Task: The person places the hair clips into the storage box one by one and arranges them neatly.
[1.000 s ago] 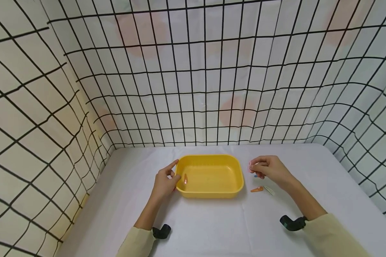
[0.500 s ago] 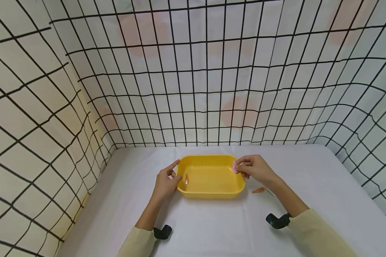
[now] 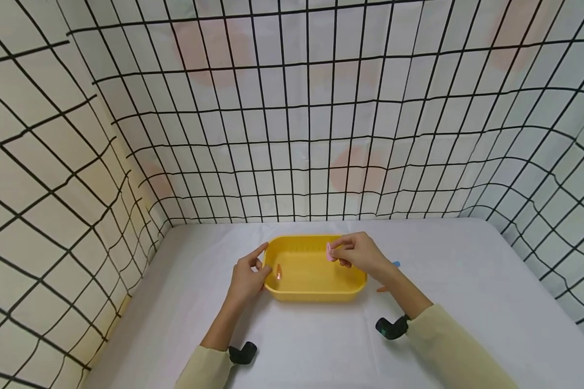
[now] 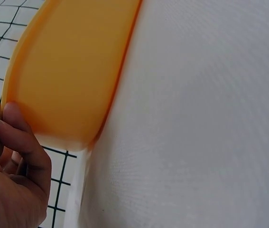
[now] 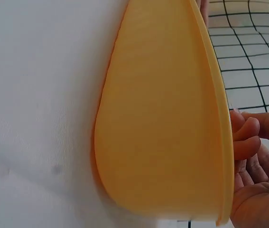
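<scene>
A yellow plastic tray (image 3: 316, 296) stands on the white table. My left hand (image 3: 247, 276) holds its left end, thumb over the rim and fingers along the outside; the left wrist view shows the fingers (image 4: 25, 142) against the wall. Over the right part of the tray, my right hand (image 3: 362, 253) pinches a small pink hair clip (image 3: 329, 252) between thumb and fingertips. Inside the tray, near the left thumb, lies an orange hair clip (image 3: 279, 271). In the right wrist view the tray wall hides the pink clip and part of the right fingers (image 5: 245, 147).
Right of the tray, a blue clip (image 3: 396, 264) and an orange clip (image 3: 382, 289) lie on the table, partly covered by the right forearm. Black wire mesh (image 3: 292, 178) with white cloth behind it encloses the back and sides.
My right hand has carried the pink hair clip leftward, from beside the tray to above it. The forearm now covers the pale clip on the table. My left hand stays on the rim.
</scene>
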The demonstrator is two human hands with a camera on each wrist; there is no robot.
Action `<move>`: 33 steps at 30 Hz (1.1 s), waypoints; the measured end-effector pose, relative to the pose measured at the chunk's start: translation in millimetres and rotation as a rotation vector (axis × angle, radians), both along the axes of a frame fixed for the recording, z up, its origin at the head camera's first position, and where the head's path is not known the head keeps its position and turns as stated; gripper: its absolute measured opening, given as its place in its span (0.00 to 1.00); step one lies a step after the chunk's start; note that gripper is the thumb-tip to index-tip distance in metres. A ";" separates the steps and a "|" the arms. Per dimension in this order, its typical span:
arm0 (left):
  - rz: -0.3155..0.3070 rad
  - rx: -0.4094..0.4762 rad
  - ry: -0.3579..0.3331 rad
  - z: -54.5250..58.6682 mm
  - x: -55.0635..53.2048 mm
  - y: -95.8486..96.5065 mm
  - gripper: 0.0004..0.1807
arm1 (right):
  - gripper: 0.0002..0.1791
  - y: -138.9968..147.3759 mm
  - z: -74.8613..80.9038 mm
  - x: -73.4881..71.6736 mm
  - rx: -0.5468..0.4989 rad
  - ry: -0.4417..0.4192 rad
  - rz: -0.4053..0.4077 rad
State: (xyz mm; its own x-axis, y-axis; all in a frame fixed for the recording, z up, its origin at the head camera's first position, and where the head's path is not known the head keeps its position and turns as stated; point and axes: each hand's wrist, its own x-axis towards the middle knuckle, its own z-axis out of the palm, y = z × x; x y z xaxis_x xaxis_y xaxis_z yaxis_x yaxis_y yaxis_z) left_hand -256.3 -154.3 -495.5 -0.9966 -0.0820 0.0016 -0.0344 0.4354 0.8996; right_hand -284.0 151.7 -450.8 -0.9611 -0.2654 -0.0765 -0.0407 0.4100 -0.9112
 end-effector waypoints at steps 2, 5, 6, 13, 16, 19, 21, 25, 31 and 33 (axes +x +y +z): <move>0.002 0.002 -0.003 -0.2 -0.3 -0.6 0.35 | 0.13 -7.5 -0.2 -1.6 0.003 -0.008 -0.007; 0.000 0.008 -0.002 -0.6 -0.8 -1.2 0.35 | 0.12 -17.9 -2.6 -4.4 0.010 -0.027 -0.023; -0.003 0.011 0.002 -0.7 -0.9 -1.4 0.35 | 0.12 -20.9 -3.9 -5.4 0.012 -0.032 -0.026; -0.014 0.016 0.025 0.3 -0.5 -2.3 0.35 | 0.11 -38.9 -11.7 -10.2 0.035 -0.040 -0.026; -0.015 0.011 0.036 0.5 -0.8 -2.6 0.35 | 0.11 -46.9 -11.9 -10.3 0.045 -0.051 -0.033; -0.017 0.011 0.041 0.0 -1.9 -3.6 0.35 | 0.10 -55.6 -12.3 -10.3 0.061 -0.070 -0.038; -0.017 0.010 0.041 -0.1 -2.5 -4.2 0.35 | 0.09 -61.6 -13.4 -10.4 0.060 -0.085 -0.034; -0.012 0.010 0.041 0.7 -1.9 -4.8 0.35 | 0.06 -73.4 -18.2 -12.0 0.064 -0.093 -0.015; -0.022 0.023 0.037 0.9 -1.5 -3.8 0.36 | 0.05 -88.5 -26.9 -14.3 0.064 -0.087 0.001; -0.023 0.024 0.034 0.1 -1.4 -3.8 0.36 | 0.05 -92.3 -28.8 -14.5 0.068 -0.093 0.002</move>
State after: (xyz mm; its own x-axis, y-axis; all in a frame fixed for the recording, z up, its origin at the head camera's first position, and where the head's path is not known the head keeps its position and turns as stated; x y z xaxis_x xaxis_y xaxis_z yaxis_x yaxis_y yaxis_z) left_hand -257.7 -158.0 -495.5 -0.9976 -0.0599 0.0337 0.0059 0.4137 0.9104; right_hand -298.5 59.4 -479.6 -0.9486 -0.2584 -0.1830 0.0417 0.4708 -0.8813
